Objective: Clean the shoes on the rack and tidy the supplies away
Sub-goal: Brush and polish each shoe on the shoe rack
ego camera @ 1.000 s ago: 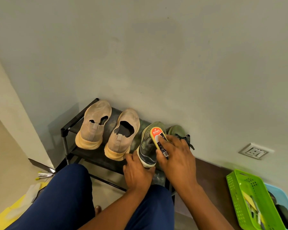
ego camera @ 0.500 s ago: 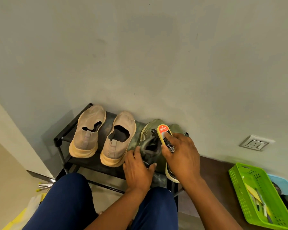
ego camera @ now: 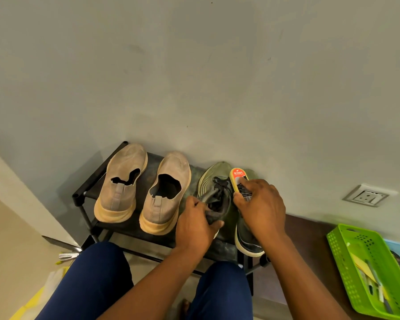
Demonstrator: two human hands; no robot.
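A black shoe rack (ego camera: 88,192) stands against the wall. Two beige slip-on shoes (ego camera: 123,181) (ego camera: 165,192) sit on its left half. On the right half lies a green lace-up shoe (ego camera: 214,179); my left hand (ego camera: 195,225) grips its heel collar. My right hand (ego camera: 261,206) holds a yellow and orange shoe-polish sponge (ego camera: 237,179) against that shoe's right side. A second dark green shoe (ego camera: 247,241) with a white sole lies under my right hand, its heel hanging over the rack's front edge.
A green plastic basket (ego camera: 346,257) with supplies stands on the floor at the right, a blue container (ego camera: 397,247) behind it. A wall socket (ego camera: 368,196) is low on the wall. My knees in blue trousers (ego camera: 95,282) are in front of the rack.
The green shoe was turned from its side to upright, opening up. My left hand moved from its heel to the collar. The sponge shifted right, along the shoe's right side.
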